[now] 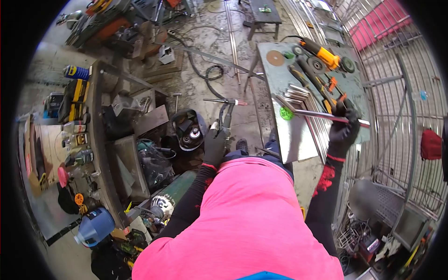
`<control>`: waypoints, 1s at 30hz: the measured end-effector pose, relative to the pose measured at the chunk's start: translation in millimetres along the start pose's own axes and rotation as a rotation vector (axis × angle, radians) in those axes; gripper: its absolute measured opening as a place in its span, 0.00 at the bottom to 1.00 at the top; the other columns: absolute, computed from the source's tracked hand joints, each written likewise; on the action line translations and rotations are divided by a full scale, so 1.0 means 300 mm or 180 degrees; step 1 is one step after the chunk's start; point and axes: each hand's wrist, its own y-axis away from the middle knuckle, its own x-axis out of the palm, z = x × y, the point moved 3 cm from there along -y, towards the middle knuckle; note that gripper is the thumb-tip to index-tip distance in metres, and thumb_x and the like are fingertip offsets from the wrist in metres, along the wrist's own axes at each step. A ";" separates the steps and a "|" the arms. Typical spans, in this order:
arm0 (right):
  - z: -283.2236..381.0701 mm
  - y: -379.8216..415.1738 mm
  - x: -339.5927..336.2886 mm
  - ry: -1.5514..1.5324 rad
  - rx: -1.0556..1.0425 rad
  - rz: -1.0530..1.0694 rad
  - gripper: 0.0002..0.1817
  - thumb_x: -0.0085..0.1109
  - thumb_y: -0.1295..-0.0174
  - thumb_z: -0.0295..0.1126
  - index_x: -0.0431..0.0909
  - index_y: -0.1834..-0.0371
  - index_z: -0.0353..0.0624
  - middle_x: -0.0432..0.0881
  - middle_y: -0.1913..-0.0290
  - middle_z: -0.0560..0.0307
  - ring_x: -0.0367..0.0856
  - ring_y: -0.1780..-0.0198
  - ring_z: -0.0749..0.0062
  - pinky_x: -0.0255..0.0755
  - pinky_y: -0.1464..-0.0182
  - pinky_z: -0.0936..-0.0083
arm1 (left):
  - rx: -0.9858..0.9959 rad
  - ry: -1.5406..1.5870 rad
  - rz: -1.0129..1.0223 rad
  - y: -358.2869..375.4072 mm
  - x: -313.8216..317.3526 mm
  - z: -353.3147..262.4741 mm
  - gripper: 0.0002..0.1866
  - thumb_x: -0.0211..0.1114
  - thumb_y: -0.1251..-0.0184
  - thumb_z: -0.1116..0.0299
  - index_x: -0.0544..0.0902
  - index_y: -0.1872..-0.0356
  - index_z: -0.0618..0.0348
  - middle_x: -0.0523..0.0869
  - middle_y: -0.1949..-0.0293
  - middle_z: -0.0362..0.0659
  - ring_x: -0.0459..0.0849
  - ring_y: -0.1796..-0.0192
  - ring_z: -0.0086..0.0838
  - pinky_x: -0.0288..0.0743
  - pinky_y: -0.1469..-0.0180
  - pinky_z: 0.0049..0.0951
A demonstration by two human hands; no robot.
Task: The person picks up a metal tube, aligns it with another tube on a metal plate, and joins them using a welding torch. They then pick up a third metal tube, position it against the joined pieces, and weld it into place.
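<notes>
My left hand, in a dark glove, is closed around a TIG welding torch in front of my left hip. The torch's head points sideways, and its cable trails away over the floor. My right hand, also gloved, grips a shiny metal tube above the right side of the worktable. This tube meets a shorter piece at an angle on its left end. Below it lie several similar angled metal tubes. A bright green round item sits close to the tube's corner.
An orange angle grinder and a brown disc lie at the table's far end. On my left, a welding helmet rests near a metal bench frame. A blue jug stands lower left. Bars of a metal gate line the right.
</notes>
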 end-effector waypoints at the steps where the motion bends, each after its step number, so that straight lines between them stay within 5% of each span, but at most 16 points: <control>1: 0.037 0.043 0.044 0.0362 -0.0068 0.0111 0.26 0.62 0.19 0.47 0.81 0.37 0.32 0.88 0.52 0.49 0.89 0.51 0.63 0.83 0.43 0.63 | -0.0089 0.0262 0.0028 0.003 -0.004 0.002 0.14 0.64 0.21 0.71 0.82 0.40 0.63 0.81 0.58 0.36 0.76 0.59 0.17 0.73 0.59 0.23; 4: 0.123 0.144 0.139 0.1647 -0.0360 0.0801 0.23 0.64 0.20 0.47 0.83 0.49 0.33 0.83 0.63 0.54 0.82 0.69 0.71 0.77 0.61 0.71 | -0.0482 0.0935 0.0011 0.014 -0.006 0.021 0.14 0.64 0.21 0.71 0.82 0.41 0.64 0.82 0.57 0.37 0.78 0.57 0.19 0.76 0.56 0.25; 6: 0.131 0.220 0.164 0.1692 -0.0252 0.1271 0.21 0.63 0.22 0.45 0.83 0.56 0.31 0.83 0.63 0.51 0.80 0.72 0.71 0.75 0.64 0.72 | 0.1014 -0.0852 -0.0206 0.024 -0.003 -0.026 0.12 0.64 0.24 0.69 0.83 0.45 0.63 0.80 0.64 0.34 0.74 0.65 0.17 0.70 0.65 0.26; 7: 0.124 0.247 0.163 0.1680 -0.0250 0.1236 0.20 0.62 0.25 0.41 0.82 0.61 0.30 0.83 0.65 0.50 0.81 0.72 0.70 0.75 0.64 0.72 | -0.0475 0.0648 -0.0117 0.023 0.005 -0.031 0.12 0.65 0.24 0.70 0.82 0.46 0.63 0.79 0.64 0.33 0.74 0.65 0.16 0.69 0.65 0.25; 11: 0.130 0.308 0.173 0.1622 -0.0035 0.1314 0.24 0.62 0.27 0.42 0.79 0.78 0.35 0.83 0.69 0.51 0.80 0.66 0.67 0.74 0.65 0.70 | -0.0541 0.1325 0.0040 0.001 0.034 0.038 0.08 0.63 0.23 0.71 0.81 0.50 0.62 0.79 0.65 0.34 0.73 0.65 0.17 0.69 0.64 0.26; 15: 0.148 0.328 0.199 0.2724 -0.0069 0.1918 0.23 0.67 0.32 0.46 0.82 0.77 0.38 0.85 0.69 0.51 0.87 0.65 0.61 0.79 0.62 0.65 | -0.1002 0.1118 0.0280 0.004 0.040 -0.001 0.10 0.64 0.22 0.70 0.82 0.48 0.64 0.81 0.62 0.36 0.75 0.63 0.18 0.70 0.62 0.26; 17: 0.148 0.346 0.229 0.2390 -0.0138 0.2311 0.23 0.73 0.41 0.49 0.83 0.76 0.38 0.84 0.71 0.52 0.86 0.66 0.58 0.79 0.62 0.65 | -0.0618 0.0796 0.0312 -0.010 0.044 0.020 0.06 0.60 0.15 0.67 0.81 0.46 0.53 0.84 0.64 0.35 0.83 0.73 0.20 0.77 0.73 0.23; 20: 0.084 0.401 0.246 0.2209 -0.0475 0.2595 0.21 0.76 0.44 0.46 0.80 0.76 0.38 0.82 0.71 0.52 0.84 0.68 0.55 0.79 0.63 0.65 | -0.0675 0.0749 0.0162 -0.001 0.036 0.026 0.08 0.61 0.15 0.67 0.82 0.43 0.54 0.86 0.62 0.36 0.84 0.71 0.20 0.78 0.72 0.23; 24: 0.067 0.457 0.289 0.2729 -0.0225 0.2574 0.19 0.74 0.43 0.43 0.79 0.78 0.40 0.79 0.76 0.56 0.83 0.69 0.58 0.77 0.64 0.66 | -0.0241 0.0589 -0.0006 0.026 0.023 -0.011 0.09 0.61 0.15 0.67 0.82 0.43 0.57 0.88 0.59 0.37 0.88 0.67 0.20 0.81 0.69 0.23; 27: 0.066 0.454 0.285 0.2269 -0.0444 0.1807 0.19 0.72 0.40 0.39 0.76 0.82 0.40 0.80 0.76 0.58 0.81 0.71 0.66 0.77 0.65 0.67 | -0.0783 0.0926 -0.0039 0.049 0.000 -0.011 0.11 0.61 0.16 0.68 0.82 0.42 0.60 0.87 0.60 0.38 0.88 0.66 0.20 0.83 0.67 0.24; 30: 0.077 0.444 0.125 0.2459 0.0256 0.1270 0.08 0.68 0.34 0.29 0.88 0.58 0.35 0.88 0.63 0.53 0.91 0.61 0.59 0.85 0.52 0.65 | -0.0948 0.1037 -0.0085 0.052 -0.013 0.026 0.11 0.62 0.17 0.68 0.82 0.42 0.60 0.87 0.61 0.38 0.88 0.67 0.21 0.83 0.68 0.24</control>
